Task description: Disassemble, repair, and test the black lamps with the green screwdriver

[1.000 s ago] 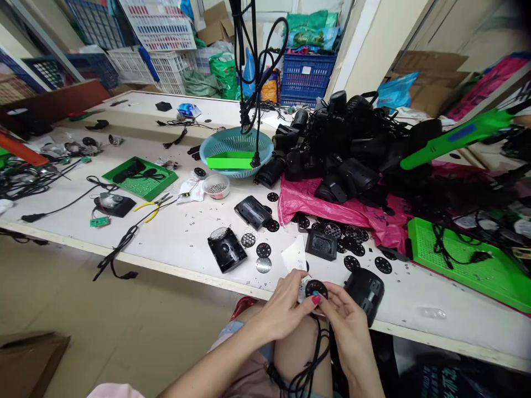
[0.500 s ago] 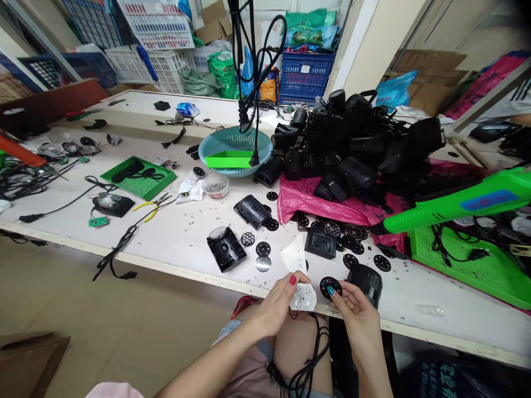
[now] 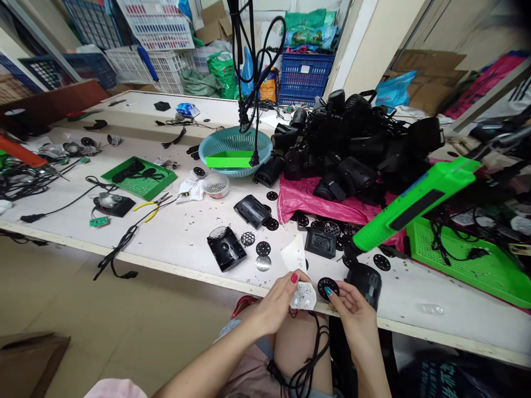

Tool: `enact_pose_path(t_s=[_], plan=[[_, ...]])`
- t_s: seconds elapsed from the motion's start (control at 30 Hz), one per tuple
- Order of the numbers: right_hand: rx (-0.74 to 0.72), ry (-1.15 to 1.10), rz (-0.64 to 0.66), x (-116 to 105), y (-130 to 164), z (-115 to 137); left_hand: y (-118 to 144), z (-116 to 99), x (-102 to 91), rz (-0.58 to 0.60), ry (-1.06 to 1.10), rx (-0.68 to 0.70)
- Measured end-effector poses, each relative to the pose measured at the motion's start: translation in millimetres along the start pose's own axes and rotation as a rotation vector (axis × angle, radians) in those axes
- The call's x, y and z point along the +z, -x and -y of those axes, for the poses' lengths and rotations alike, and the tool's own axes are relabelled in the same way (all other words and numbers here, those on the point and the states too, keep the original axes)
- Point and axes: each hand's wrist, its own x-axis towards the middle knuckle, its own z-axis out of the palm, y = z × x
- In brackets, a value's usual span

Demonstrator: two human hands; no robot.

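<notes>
Left hand point(image 3: 279, 301) has fingers clamped on a white lens plate point(image 3: 303, 296) at the table point(image 3: 186, 232) edge; right hand point(image 3: 350, 309) pinches a black perforated disc point(image 3: 327, 287) just beside it. Both look light, stiff, thin; likely best gripped by the rims.

Bare forearms, pink top, denim shorts, 1 red & 1 teal nail.

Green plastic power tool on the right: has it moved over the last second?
Yes. The green plastic power tool has swung down and left; its tip now sits beside the black perforated discs near the pink plastic bag.
</notes>
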Motion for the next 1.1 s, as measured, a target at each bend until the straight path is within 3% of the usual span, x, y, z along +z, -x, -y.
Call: enact_pose_path(t_s=[0.47, 0.67, 0.83, 1.0, 1.1], plan=[[-0.02, 0.211, 0.007, -5.3, -8.9, -11.8, -4.3, 1.1, 0.0, 0.024, 0.087, -0.015], [-0.024, 0.268, 0.039, -5.7, -10.6, -16.2, -3.6, -3.5, -4.7, 0.065, -0.002, 0.078], [-0.018, 0.369, 0.036, -8.0, -10.3, -12.5, -2.0, -3.9, -3.5, 0.044, -0.098, 0.047], [-0.098, 0.523, -0.053, -14.7, -2.4, 0.7, -26.3, -0.5, -9.4, -0.056, 0.032, 0.025], [-0.252, 0.588, -0.084, -14.6, -3.6, 8.3, -50.0, -4.1, -17.1, 0.022, 0.114, 0.002]])
